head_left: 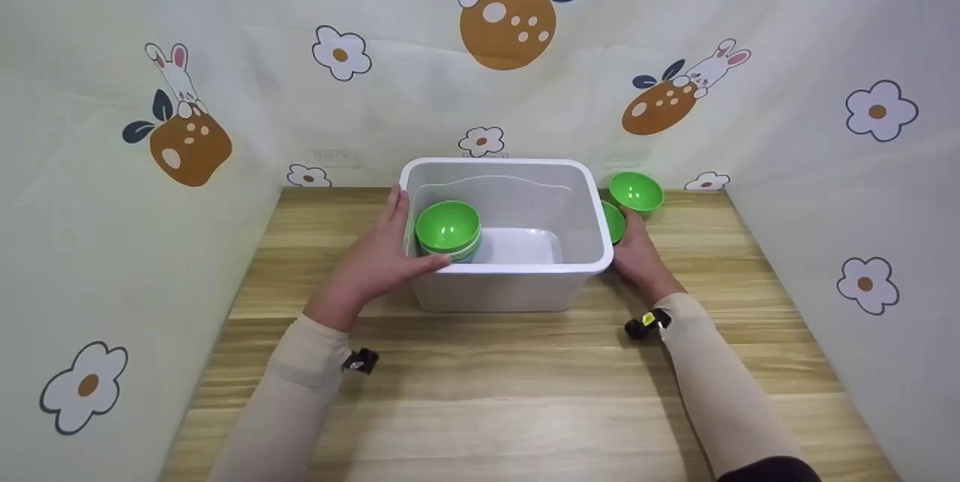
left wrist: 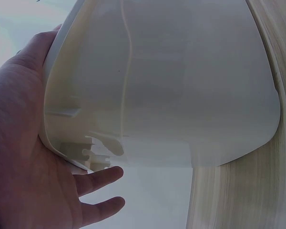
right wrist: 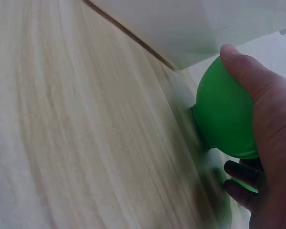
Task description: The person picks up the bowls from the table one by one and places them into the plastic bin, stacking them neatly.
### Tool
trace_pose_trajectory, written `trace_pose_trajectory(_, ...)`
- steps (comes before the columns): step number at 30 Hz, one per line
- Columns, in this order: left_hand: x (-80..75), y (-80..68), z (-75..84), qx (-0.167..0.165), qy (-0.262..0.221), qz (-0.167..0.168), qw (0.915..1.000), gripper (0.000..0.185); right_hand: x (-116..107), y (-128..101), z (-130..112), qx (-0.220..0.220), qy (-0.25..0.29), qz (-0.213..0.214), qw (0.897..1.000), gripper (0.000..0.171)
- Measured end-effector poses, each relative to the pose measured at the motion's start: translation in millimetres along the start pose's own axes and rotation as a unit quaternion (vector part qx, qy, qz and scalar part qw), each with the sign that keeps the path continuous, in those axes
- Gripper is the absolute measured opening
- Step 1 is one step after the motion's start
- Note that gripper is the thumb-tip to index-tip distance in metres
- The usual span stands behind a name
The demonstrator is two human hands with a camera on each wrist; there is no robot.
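While the right hand [head_left: 641, 257] grips a green bowl [head_left: 615, 225] just right of the bin [head_left: 495, 291], the left hand [head_left: 367, 260] spreads over the bin's near-left corner, fingers extended. Inside, left end: stacked bowls [head_left: 448, 225], green uppermost. Second bowl [head_left: 636, 193] beyond the gripped one, near patterned cloth [head_left: 405, 106]. Wood table [head_left: 487, 392] beneath.

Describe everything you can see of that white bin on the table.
The white bin is a deep, open-topped, roughly rectangular tub with rounded corners, a protruding rim and walls narrowing downward; it looks like smooth plastic. It stands upright on the wood-grain table. Stacked bowls, green on top, occupy its left end. The left hand rests on its front left corner.
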State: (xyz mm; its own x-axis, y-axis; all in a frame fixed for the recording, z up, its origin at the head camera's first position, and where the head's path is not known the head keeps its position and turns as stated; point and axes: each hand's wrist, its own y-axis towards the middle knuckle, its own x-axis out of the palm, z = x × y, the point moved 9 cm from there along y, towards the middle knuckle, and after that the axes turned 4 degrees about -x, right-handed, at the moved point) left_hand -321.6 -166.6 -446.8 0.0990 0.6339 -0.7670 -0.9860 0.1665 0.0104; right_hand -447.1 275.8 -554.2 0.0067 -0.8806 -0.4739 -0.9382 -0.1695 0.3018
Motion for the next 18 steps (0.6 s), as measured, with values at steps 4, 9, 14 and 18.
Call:
trace_pose_trajectory(4, 0.0, -0.2, -0.1, 0.0, 0.001, -0.001, 1.0, 0.15, 0.9, 0.4, 2.6, 0.004, -0.007, 0.0, 1.0, 0.1)
trace_pose_trajectory(9, -0.4, -0.1, -0.6, -0.003, 0.002, -0.001, 1.0, 0.151, 1.3, 1.0, 3.1, 0.007, -0.005, 0.0, 1.0, 0.101)
trace_pose_trajectory(14, -1.2, -0.2, -0.2, 0.0, 0.002, 0.001, 1.0, 0.149, 1.7, 1.0, 4.1, 0.011, -0.018, 0.001, 1.0, 0.099)
trace_pose_trajectory(18, -0.8, -0.9, 0.5, 0.002, 0.0, 0.003, 1.0, 0.145, 1.4, 1.0, 4.9, 0.007, -0.025, 0.001, 1.0, 0.1)
